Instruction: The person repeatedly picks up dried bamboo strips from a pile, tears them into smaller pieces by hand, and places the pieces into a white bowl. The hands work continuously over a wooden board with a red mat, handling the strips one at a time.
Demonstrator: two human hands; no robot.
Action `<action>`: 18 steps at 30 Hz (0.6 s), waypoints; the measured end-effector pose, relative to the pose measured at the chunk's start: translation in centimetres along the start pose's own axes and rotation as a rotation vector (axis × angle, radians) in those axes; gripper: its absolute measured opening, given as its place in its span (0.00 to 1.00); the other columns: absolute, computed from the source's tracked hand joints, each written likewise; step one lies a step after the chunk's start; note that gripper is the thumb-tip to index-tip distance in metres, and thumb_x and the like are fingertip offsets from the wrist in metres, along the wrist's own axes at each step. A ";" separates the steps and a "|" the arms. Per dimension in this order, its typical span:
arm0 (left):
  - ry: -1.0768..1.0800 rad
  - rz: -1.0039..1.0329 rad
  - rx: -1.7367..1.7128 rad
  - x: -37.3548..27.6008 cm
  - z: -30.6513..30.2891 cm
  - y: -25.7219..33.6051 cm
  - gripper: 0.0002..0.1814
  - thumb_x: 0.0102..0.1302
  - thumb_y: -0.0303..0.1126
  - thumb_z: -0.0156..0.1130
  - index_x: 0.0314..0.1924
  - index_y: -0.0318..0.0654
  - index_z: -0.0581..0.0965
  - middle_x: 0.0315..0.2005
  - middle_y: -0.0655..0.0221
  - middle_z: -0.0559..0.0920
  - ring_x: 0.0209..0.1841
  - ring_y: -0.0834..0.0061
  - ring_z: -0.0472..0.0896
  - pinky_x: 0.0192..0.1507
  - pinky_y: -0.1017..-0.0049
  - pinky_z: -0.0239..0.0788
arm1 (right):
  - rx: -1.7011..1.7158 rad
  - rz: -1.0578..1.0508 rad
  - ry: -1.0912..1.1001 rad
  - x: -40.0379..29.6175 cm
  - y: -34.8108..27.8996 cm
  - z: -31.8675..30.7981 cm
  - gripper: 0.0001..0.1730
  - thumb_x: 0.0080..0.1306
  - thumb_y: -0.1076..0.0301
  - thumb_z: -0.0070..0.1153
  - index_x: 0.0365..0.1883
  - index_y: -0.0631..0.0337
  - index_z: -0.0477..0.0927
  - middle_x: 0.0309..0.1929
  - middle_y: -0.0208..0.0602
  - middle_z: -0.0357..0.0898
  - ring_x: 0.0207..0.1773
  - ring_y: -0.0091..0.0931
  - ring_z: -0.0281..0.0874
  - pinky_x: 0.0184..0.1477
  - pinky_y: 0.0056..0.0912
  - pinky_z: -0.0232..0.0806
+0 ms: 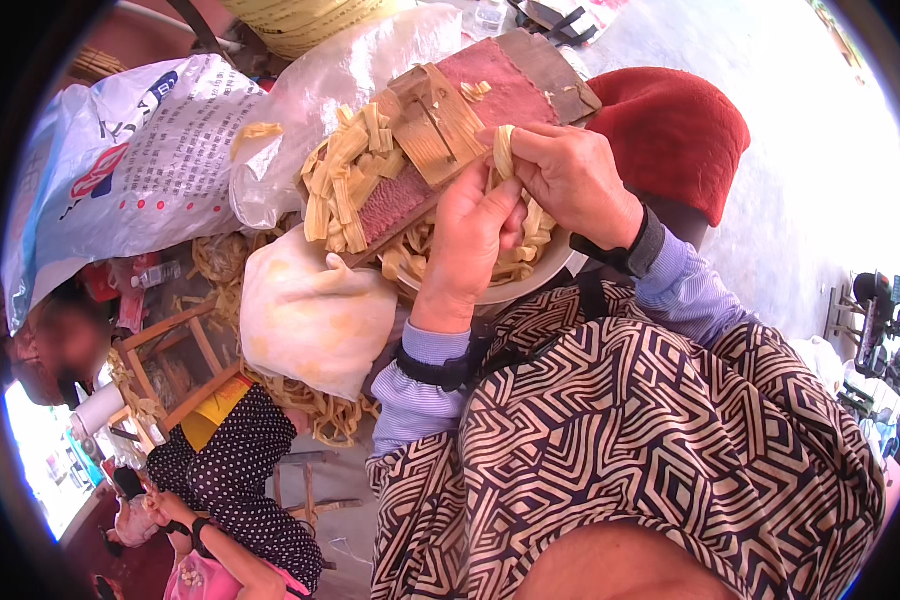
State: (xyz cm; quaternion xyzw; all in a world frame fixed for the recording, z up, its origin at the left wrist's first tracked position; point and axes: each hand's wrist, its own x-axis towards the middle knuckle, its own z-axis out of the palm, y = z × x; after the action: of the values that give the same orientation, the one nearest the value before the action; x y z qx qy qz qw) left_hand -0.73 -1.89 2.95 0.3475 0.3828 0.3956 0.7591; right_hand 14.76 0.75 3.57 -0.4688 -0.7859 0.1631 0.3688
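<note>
Both hands are raised together over a pale basin (568, 259). My left hand (474, 225) pinches the lower end of a looped pale-yellow fibrous strip (503, 152). Up at its top and side, my right hand (570, 169) grips the same strip between thumb and fingers. Beneath lie more tangled strips (412, 255), partly hidden by my hands. Beyond the basin a wooden board (562, 82) covered in reddish cloth (487, 71) carries a wooden block (439, 127) with a dark narrow slot. At the board's left end is a pile of short flat strips (349, 180).
A stained white cloth (319, 307) lies left of the basin. Printed white sacks (165, 157) and clear plastic (375, 60) stand behind. A red padded seat (667, 135) is at the right. Another person's hands (169, 510) work at lower left, near a wooden frame (184, 360).
</note>
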 end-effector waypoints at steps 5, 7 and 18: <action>0.131 0.448 1.193 -0.2 -1.6 -0.8 0.09 0.66 0.25 0.52 0.44 0.38 0.75 0.23 0.67 0.77 0.22 0.66 0.76 0.26 0.69 0.67 | 0.205 0.364 -0.261 -2.1 1.0 0.8 0.08 0.65 0.60 0.57 0.32 0.54 0.81 0.34 0.37 0.82 0.31 0.32 0.81 0.30 0.33 0.70; 0.177 0.565 1.387 -0.4 -1.2 -1.0 0.11 0.62 0.22 0.53 0.45 0.39 0.76 0.29 0.63 0.79 0.30 0.55 0.78 0.31 0.61 0.69 | 0.574 0.673 -0.413 -3.4 1.8 1.7 0.12 0.67 0.56 0.56 0.35 0.55 0.82 0.38 0.32 0.83 0.34 0.28 0.81 0.34 0.30 0.70; 0.078 0.555 0.898 -0.6 0.1 0.1 0.13 0.64 0.25 0.53 0.48 0.27 0.74 0.43 0.49 0.77 0.46 0.53 0.77 0.47 0.66 0.70 | 1.132 0.671 -0.304 -3.4 0.8 2.7 0.06 0.62 0.75 0.58 0.36 0.66 0.83 0.49 0.33 0.77 0.50 0.26 0.74 0.53 0.29 0.67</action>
State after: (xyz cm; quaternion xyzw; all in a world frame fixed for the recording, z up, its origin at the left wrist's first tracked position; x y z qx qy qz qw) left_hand -0.92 -2.43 3.24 0.7116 0.4363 0.3913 0.3873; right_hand 14.23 -1.47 -0.20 -0.3938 -0.4343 0.7196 0.3721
